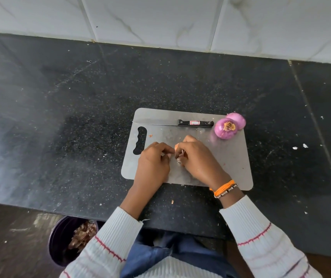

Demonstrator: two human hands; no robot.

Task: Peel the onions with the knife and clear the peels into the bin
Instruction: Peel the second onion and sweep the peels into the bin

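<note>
Both hands meet at the middle of the frame over the grey plastic cutting board (pixel 231 157). The left hand (pixel 154 160) and right hand (pixel 195 157) have curled fingers pinching small scraps of onion peel (pixel 176 146) between them. Above them a black-handled knife (pixel 180 123) lies flat on the board, with two peeled purple onions (pixel 230 126) touching each other at its upper right corner. On the floor at lower left, beside the black speckled stone bench (pixel 60 117), stands a dark round bin (pixel 60 243) holding brown peels.
</note>
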